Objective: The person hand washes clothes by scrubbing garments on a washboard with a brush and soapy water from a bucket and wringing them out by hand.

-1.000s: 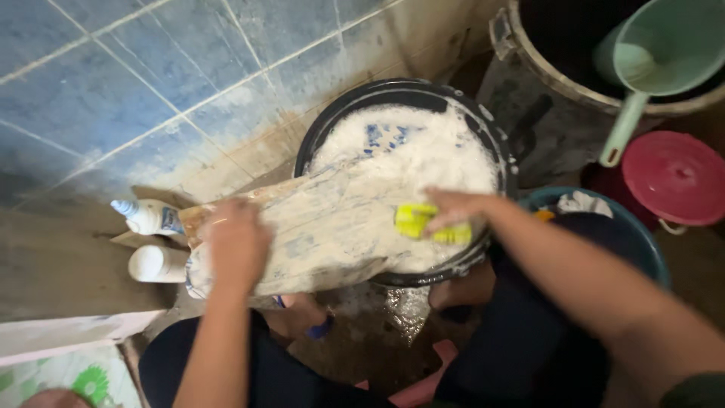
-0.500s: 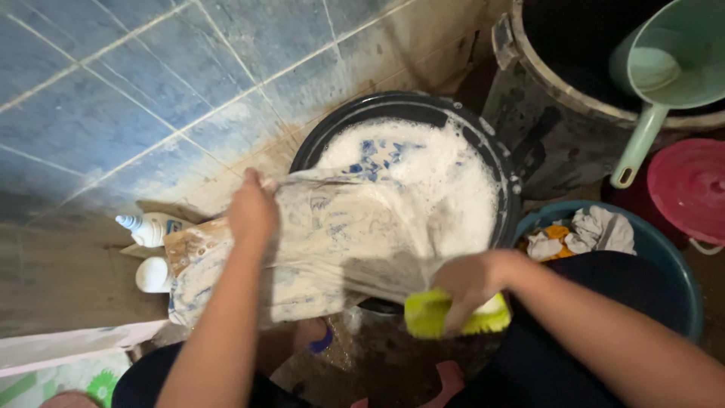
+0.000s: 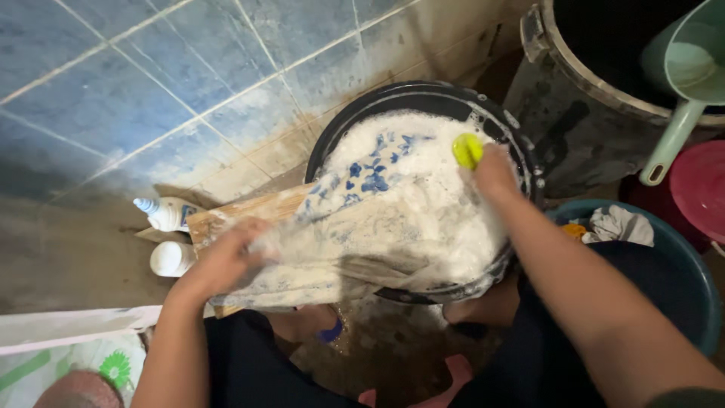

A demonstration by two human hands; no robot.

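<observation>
At nine o'clock of the scene two white bottles lie against the blue tiled wall, just beside the near end of a wooden washboard that slopes up into a black basin full of suds. The left hand is pressed down with curled fingers on a soapy white cloth with blue print, pinning its lower end to the board; the cloth runs from the board toward two o'clock into the foam. The right hand is clenched around a yellow scrub brush, which sits at the far rim of the basin, at about one o'clock from the cloth, touching the foam. By my judgement the scrubbing step is in hand, with the brush at the top of a stroke. The next move calls for a firm draw of the brush down along the cloth while the left hand keeps it from sliding. At three o'clock stand a dark barrel, a green dipper, a red lid and a blue tub holding crumpled clothes.
</observation>
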